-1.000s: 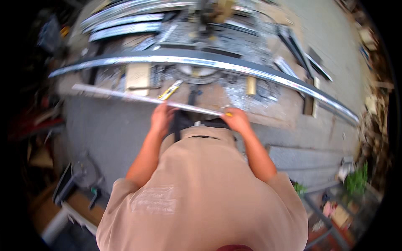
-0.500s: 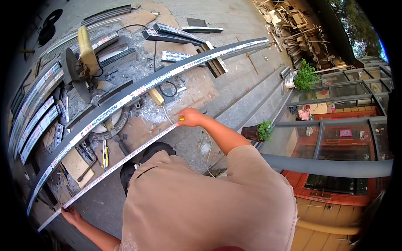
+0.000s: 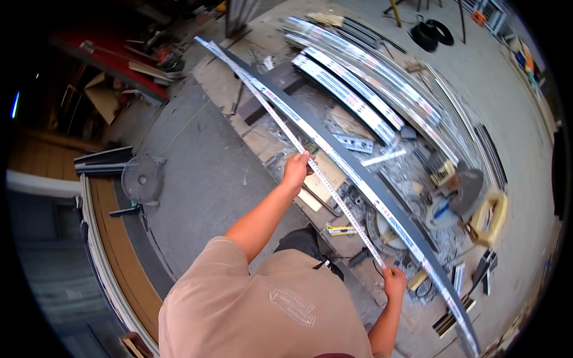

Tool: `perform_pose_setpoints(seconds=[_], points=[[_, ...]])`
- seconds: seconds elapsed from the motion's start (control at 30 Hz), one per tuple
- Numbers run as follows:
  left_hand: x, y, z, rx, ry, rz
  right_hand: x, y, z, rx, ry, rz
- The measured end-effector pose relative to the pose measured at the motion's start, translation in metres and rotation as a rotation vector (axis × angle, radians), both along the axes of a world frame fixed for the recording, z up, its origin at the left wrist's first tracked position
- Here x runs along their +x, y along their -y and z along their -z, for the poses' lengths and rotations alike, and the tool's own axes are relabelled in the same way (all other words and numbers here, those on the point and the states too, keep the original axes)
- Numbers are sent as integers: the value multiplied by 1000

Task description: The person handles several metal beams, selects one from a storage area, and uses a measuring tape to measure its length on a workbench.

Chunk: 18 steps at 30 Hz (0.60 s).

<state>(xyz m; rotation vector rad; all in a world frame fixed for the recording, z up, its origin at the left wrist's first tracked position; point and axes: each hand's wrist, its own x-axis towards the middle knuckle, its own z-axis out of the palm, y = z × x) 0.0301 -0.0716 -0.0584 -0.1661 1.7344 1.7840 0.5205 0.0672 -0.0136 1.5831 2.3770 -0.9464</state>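
A long white tape measure blade (image 3: 335,196) runs slantwise in front of me, stretched between my hands and on past the left one. My left hand (image 3: 296,171) is closed round the blade partway along it. My right hand (image 3: 394,283) grips the tape's near end, where a bit of yellow shows; the fingers hide the rest. Just beyond the tape lies a long grey metal profile (image 3: 343,156) with a printed white and blue film strip. The blade's far part meets or overlaps the profile near its upper left end.
Under the profile sits a cut-off saw with a round blade (image 3: 468,194) and a yellow housing (image 3: 489,218). More film-covered profiles (image 3: 352,95) lie behind. A yellow utility knife (image 3: 341,230) rests near my body. A red board (image 3: 110,59) and a round clear disc (image 3: 143,179) are at left.
My view has swung toward the left end of the profile. My left hand has moved forward with the tape, whose far part now reaches the profile. Both hands keep their hold.
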Motion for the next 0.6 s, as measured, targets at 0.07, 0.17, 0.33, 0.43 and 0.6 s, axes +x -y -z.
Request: perform_pose_setpoints(seconds=[0.07,0.17,0.33,0.43,0.6], points=[[-52,2,-12,-34,-63,-14,21,-21,9,-49,-3,22],[-136,8,-24,-25,-97,-121,59,-45,10,-92,-62,103],[-210,3,-33,-56,-208,-206,63,-56,18,11,-147,145],[-214,-6,-33,-23,-205,-207,5,-55,12,59,-119,125],[-214,-15,-12,-34,-235,-162,-102,-43,9,95,-179,57]])
